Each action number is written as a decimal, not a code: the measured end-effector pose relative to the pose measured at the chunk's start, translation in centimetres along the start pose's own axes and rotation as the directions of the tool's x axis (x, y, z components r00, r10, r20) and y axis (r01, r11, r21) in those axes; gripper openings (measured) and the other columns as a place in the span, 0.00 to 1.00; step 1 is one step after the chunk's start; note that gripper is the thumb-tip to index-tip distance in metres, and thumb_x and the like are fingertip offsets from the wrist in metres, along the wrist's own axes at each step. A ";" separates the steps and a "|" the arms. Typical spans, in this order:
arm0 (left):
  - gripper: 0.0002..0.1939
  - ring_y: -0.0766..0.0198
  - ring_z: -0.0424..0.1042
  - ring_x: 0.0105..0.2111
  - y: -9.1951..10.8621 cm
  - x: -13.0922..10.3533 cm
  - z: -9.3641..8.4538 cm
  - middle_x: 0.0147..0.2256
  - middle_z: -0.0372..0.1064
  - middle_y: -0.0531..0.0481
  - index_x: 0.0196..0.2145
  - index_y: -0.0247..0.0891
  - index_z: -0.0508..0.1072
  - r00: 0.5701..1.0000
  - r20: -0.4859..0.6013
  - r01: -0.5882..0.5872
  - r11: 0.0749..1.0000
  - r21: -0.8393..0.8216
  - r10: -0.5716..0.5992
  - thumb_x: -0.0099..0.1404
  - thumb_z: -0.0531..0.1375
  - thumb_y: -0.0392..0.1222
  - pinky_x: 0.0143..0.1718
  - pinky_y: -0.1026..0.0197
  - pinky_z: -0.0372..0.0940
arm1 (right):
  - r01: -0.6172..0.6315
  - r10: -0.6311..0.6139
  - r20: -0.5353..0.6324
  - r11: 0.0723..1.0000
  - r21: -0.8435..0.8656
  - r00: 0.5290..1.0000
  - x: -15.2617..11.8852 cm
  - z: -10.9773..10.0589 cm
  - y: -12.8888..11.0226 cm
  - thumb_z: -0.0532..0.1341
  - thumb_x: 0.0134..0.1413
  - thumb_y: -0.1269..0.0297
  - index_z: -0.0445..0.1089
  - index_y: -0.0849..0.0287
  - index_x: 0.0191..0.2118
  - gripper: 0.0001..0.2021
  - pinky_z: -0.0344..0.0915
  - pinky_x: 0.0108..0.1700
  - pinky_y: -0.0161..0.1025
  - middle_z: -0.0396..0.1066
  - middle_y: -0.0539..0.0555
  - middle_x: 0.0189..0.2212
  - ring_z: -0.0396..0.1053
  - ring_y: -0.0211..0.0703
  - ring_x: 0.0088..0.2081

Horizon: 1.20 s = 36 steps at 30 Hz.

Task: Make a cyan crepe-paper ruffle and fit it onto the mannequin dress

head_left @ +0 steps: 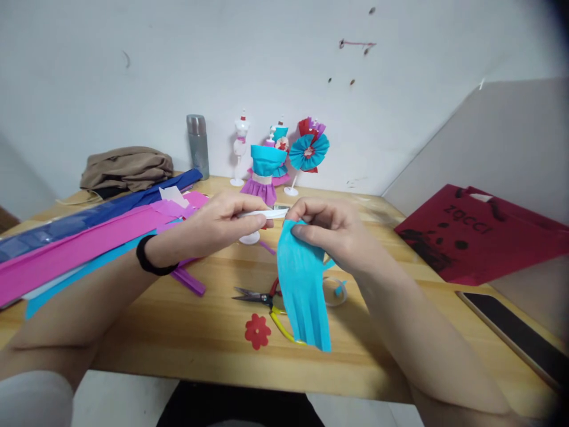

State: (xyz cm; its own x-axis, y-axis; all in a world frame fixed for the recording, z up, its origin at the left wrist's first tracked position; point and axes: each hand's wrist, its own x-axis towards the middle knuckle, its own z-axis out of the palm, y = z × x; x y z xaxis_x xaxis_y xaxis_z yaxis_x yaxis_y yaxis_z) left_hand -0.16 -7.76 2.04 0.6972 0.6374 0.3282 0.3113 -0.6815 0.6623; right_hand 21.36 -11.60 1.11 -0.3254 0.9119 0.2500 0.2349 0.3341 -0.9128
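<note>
My left hand point(229, 222) is closed on a narrow white strip point(274, 214), which stretches across to the fingers of my right hand point(331, 228). Thumb and fingers of the right hand pinch the top edge of a piece of turquoise crepe paper point(304, 284); it hangs down in loose pleats over the table. Partly behind the paper lie scissors point(258, 296) with a red and a yellow handle, blades spread and pointing left. A red paper flower point(257, 331) rests just in front of them. Beyond the hands stands a small mannequin point(267, 169) in a turquoise and purple paper dress.
More small mannequins point(240, 133) and a turquoise paper rosette point(309, 152) stand by the wall, near a grey flask point(198, 145). Colored paper sheets point(89, 240) and a brown cloth point(127, 169) lie left. Right are a red bag point(471, 237) and a phone point(511, 332).
</note>
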 end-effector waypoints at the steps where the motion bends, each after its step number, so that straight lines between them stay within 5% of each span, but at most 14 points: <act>1: 0.15 0.65 0.68 0.30 -0.1 0.0 0.1 0.29 0.72 0.51 0.33 0.34 0.77 1.000 -0.002 0.013 1.000 -0.006 -0.013 0.68 0.53 0.44 0.31 0.64 0.60 | -0.002 0.002 0.006 1.000 0.005 1.000 0.0 0.0 0.0 0.63 0.45 0.65 0.67 0.57 0.28 0.04 0.52 0.20 0.34 0.62 0.46 0.19 0.57 0.34 0.20; 11: 0.17 0.62 0.72 0.37 -0.5 0.1 0.0 0.35 0.76 0.48 0.34 0.34 0.75 1.000 -0.002 0.009 1.000 0.011 -0.009 0.69 0.51 0.45 0.39 0.62 0.64 | 0.012 -0.014 0.050 1.000 0.026 0.999 0.1 0.1 0.1 0.65 0.47 0.62 0.71 0.57 0.34 0.07 0.52 0.21 0.34 0.64 0.46 0.20 0.56 0.33 0.20; 18: 0.15 0.61 0.72 0.35 -0.6 0.5 0.1 0.31 0.74 0.49 0.32 0.35 0.74 0.999 -0.035 0.001 0.999 0.032 0.001 0.68 0.51 0.44 0.38 0.61 0.65 | 0.123 -0.138 -0.060 0.970 -0.208 0.989 -0.5 0.8 -0.2 0.63 0.53 0.62 0.73 0.57 0.29 0.06 0.56 0.24 0.36 0.68 0.50 0.22 0.60 0.36 0.23; 27: 0.15 0.60 0.71 0.37 -1.6 0.5 0.8 0.32 0.72 0.51 0.40 0.37 0.75 0.999 -0.011 0.036 0.998 0.051 -0.036 0.69 0.50 0.44 0.39 0.60 0.64 | 0.290 -0.363 -0.153 0.887 -0.358 0.919 -0.2 1.0 0.6 0.64 0.54 0.68 0.75 0.55 0.34 0.02 0.67 0.33 0.39 0.77 0.49 0.29 0.72 0.42 0.30; 36: 0.09 0.67 0.62 0.27 -0.9 0.4 1.3 0.27 0.63 0.55 0.33 0.35 0.68 0.999 -0.031 -0.029 0.982 0.186 0.035 0.66 0.49 0.37 0.30 0.62 0.55 | 0.350 -0.491 -0.198 0.801 -0.486 0.848 -0.2 1.4 1.4 0.65 0.54 0.71 0.76 0.56 0.37 0.05 0.71 0.40 0.42 0.79 0.51 0.34 0.75 0.43 0.34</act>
State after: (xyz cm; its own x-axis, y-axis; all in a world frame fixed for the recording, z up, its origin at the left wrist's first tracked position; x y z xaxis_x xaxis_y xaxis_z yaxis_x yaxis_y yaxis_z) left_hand 0.69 -7.42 0.68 0.6874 0.6237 0.3721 0.4057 -0.7547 0.5155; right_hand 20.44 -11.63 -0.70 -0.2099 0.6566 0.7245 0.5195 0.7026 -0.4863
